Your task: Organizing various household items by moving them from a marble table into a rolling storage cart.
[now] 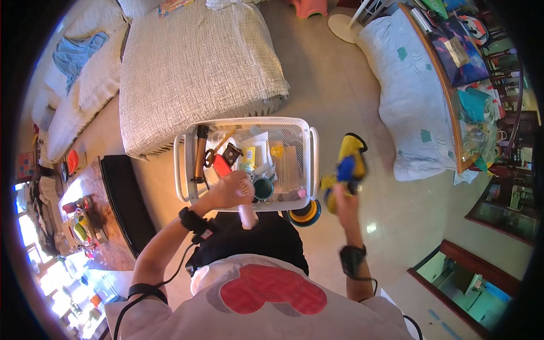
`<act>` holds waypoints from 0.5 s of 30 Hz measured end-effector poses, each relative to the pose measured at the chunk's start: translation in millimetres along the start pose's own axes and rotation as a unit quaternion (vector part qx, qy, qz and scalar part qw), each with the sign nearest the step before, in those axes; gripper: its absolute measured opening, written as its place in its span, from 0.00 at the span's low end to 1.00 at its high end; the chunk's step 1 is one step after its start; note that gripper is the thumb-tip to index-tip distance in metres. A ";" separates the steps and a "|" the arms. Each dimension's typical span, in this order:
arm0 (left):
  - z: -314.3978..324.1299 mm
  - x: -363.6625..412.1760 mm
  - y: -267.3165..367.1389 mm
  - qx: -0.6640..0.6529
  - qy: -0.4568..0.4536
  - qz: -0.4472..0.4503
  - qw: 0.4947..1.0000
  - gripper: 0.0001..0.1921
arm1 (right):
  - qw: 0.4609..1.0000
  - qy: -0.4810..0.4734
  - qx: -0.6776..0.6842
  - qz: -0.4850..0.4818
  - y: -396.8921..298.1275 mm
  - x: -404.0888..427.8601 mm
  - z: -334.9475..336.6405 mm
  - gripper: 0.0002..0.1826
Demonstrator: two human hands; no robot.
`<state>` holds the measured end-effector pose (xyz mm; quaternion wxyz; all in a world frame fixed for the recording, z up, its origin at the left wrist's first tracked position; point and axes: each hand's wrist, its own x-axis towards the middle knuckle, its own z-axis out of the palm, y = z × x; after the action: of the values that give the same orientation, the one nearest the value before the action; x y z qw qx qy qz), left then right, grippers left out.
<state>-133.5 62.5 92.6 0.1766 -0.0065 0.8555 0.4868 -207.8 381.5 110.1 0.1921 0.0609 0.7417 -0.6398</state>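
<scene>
A white mesh basket stands before me with mixed small things inside. Over its near rim my left hand is closed on a pale pink cylindrical thing, blurred, which hangs down outside the basket. To the right of the basket, my right hand grips yellow and blue fabric items, perhaps gloves or shoes; blur hides their exact kind. In the basket lie a brown and black cylinder, a red flat case, a small black pouch, a dark green cup and a yellow round piece.
A bed-like seat with a quilted cover stands beyond the basket. A round blue and yellow object is on the floor near my knee. A stone-topped table is at left; a cloth-covered piece of furniture stands at right.
</scene>
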 end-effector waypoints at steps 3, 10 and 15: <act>4.0 -26.3 -35.8 0.042 -0.053 -0.048 0.997 0.27 | 0.859 0.000 -0.470 -0.205 57.7 30.0 44.1 0.24; 19.0 -73.3 -86.5 0.139 -0.104 -0.073 0.982 0.28 | 0.917 -0.002 -0.347 -0.199 25.1 93.0 71.3 0.27; 24.8 -69.7 -79.5 0.191 -0.088 -0.079 0.974 0.26 | 0.873 -0.053 -0.479 -0.078 -3.5 196.5 82.5 0.19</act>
<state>-46.3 30.3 36.6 0.2874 0.0032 0.9105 0.2972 -372.5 270.2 33.1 0.1868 -0.1305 0.9482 -0.2213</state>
